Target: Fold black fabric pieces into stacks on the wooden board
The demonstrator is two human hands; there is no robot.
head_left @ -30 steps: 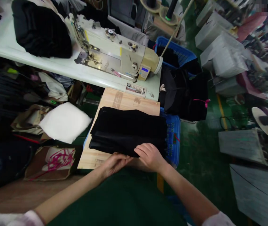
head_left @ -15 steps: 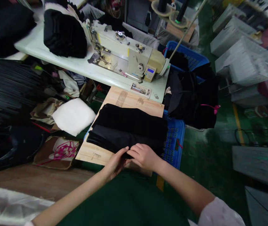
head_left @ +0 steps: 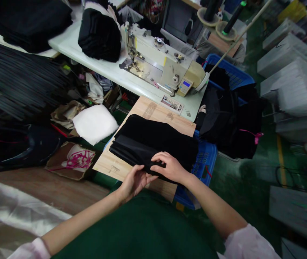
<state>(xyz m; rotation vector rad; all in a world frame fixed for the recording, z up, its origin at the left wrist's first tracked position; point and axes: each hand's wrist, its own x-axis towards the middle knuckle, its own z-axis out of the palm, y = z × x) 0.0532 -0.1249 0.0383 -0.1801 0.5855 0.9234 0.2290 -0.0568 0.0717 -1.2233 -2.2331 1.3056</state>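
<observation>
Black cloth stack (head_left: 153,142), folded, lying on a wooden board (head_left: 156,113) over a blue plastic crate (head_left: 204,162). Right hand (head_left: 171,167) spread flat on top; left hand (head_left: 133,183) half-open, fingertips at the near edge.

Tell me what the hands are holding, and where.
The right hand presses the near edge of the stacked black fabric from above; the left hand only touches that edge, with no clear grip.

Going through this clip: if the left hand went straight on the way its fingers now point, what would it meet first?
Most likely the near edge of the folded black fabric stack, just ahead of the left hand. The right hand lies close by, so depth is hard to judge.
</observation>
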